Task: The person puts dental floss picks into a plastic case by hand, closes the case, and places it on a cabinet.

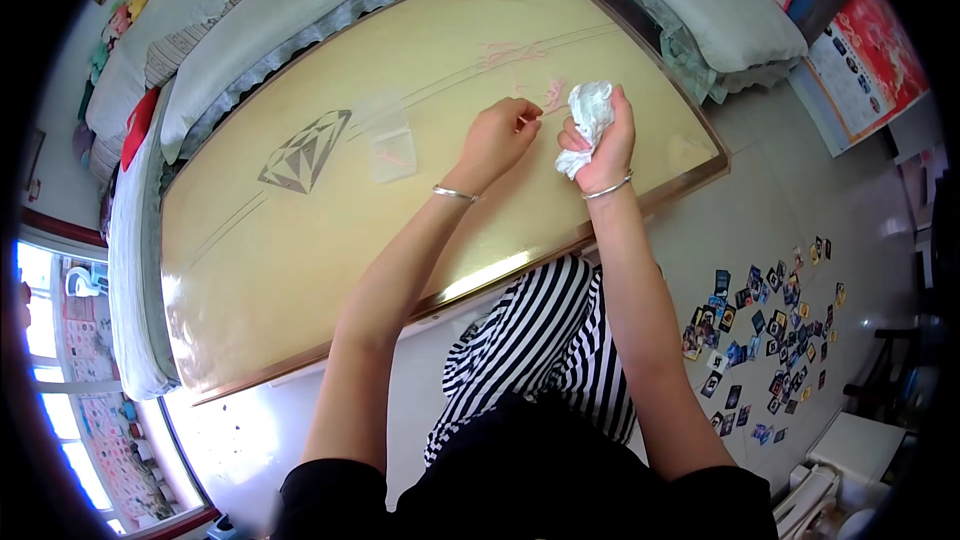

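Observation:
My right hand (612,148) is wrapped round a crumpled white tissue or cloth (591,112), held above the right part of the table. Just to its left, my left hand (498,143) has its fingers curled in and fingertips together; whatever they hold, if anything, is too small to make out. Close beyond the left fingertips lies a small cluster of thin pink pieces (553,94). Farther back is a looser spread of pink strands (508,54). A clear plastic pouch or box (392,162) with something pink in it lies left of my left hand.
The low yellowish table (330,270) has a diamond print and a raised brown edge. Pale covered sofas (330,0) border its far and left sides. Many small cards (775,340) are scattered over the floor at right. A red and white box (865,70) stands at upper right.

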{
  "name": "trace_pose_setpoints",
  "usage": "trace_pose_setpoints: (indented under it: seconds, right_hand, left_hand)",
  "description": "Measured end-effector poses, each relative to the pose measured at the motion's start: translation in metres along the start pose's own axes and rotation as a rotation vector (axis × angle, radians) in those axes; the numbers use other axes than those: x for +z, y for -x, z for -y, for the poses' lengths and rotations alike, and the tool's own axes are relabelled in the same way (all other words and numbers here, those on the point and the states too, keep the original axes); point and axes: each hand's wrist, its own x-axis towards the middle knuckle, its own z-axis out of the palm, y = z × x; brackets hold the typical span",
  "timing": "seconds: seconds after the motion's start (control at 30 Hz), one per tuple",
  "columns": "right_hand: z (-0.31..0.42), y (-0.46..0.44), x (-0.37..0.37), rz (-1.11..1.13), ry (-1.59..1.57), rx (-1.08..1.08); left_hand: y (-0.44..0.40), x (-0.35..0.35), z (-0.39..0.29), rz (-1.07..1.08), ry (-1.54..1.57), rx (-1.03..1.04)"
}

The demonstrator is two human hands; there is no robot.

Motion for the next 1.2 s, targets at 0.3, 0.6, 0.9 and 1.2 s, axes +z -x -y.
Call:
trace_pose_setpoints:
  seconds: [0.3,0.6,0.9,1.2]
  right_hand:
    - [0.021,-0.001,-0.009,-0.104,-0.038,-0.005]
    - [0.005,-0.009,-0.008,-0.146,0.064,0.070]
    - [-0.013,-0.026,-0.006,-0.232,0.249,0.037]
    - [-0.039,-0.029,0.001,-0.082,0.590,-0.231]
  left_hand:
    - [-0.040,0.032,0.007,0.083,-0.712,0.147]
    - [-0.042,0.031,0.007,0.170,-0.888,0.378]
    - [-0.013,0.000,0.007,0.073,-0.252,-0.163]
    - [0.024,-0.024,-0.007,0.018,0.673,-0.505]
